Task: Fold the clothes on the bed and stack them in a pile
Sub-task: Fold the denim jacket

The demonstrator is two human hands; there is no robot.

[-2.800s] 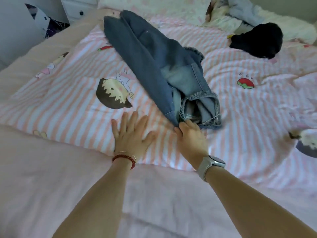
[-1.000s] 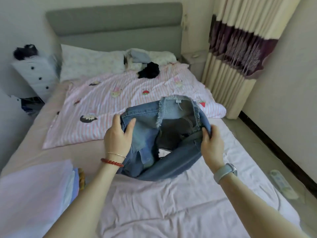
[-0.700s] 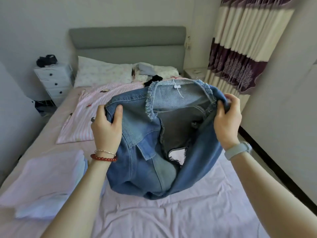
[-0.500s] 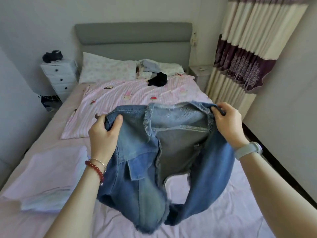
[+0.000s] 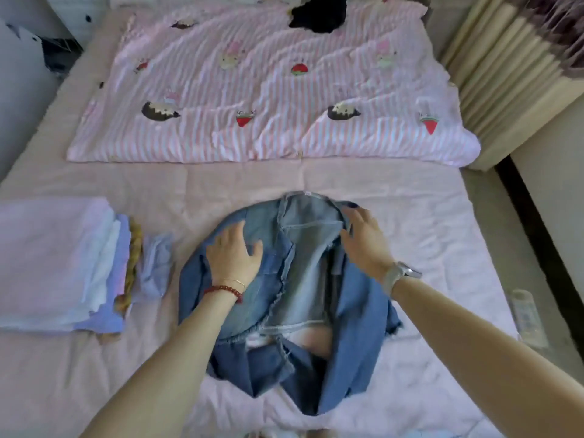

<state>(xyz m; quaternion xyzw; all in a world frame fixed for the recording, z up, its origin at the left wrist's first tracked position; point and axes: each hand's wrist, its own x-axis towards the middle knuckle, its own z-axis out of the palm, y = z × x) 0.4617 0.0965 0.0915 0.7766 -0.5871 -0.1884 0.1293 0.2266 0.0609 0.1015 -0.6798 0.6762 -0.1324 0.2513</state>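
Observation:
A blue denim jacket [image 5: 303, 292] lies crumpled on the pink bed sheet [image 5: 426, 232] in front of me, collar end away from me. My left hand [image 5: 235, 254] rests flat on its left shoulder with fingers spread. My right hand [image 5: 363, 237] lies on the right side of the collar, fingers extended over the cloth. To the left stands a pile of folded clothes [image 5: 60, 263], white and lilac on top, with a yellowish piece and a small light-blue folded piece [image 5: 156, 263] at its right edge.
A pink striped quilt [image 5: 268, 90] with cartoon prints covers the far half of the bed. A black garment [image 5: 319, 11] lies at its far edge. Curtains [image 5: 512, 64] hang at the right. A remote control [image 5: 526, 317] lies near the bed's right edge.
The jacket, held up in the air by both hands half a second ago, now lies on the sheet. Both hands have let go of the collar and rest on top of it.

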